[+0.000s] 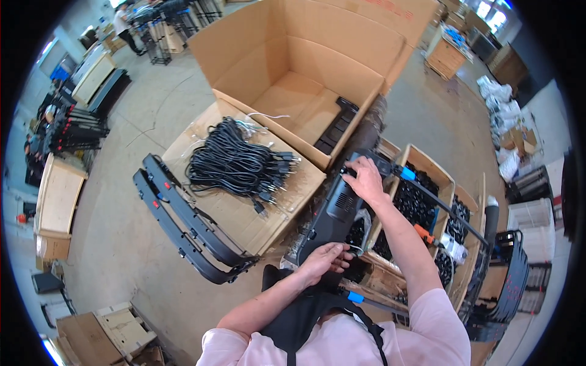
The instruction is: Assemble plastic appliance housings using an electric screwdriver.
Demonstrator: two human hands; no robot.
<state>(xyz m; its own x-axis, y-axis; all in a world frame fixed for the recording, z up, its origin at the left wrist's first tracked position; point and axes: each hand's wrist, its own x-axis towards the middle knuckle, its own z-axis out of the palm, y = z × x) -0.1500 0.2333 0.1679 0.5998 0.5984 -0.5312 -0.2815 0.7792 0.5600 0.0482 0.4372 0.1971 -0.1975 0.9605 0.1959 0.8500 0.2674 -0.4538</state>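
At centre frame, both hands grasp a long black plastic housing: left hand at its lower end, right hand at its upper end, beside coiled black cables.

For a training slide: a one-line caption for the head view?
Both hands, left hand and right hand, rest on a long black panel beside bundled black cables and an open cardboard box.
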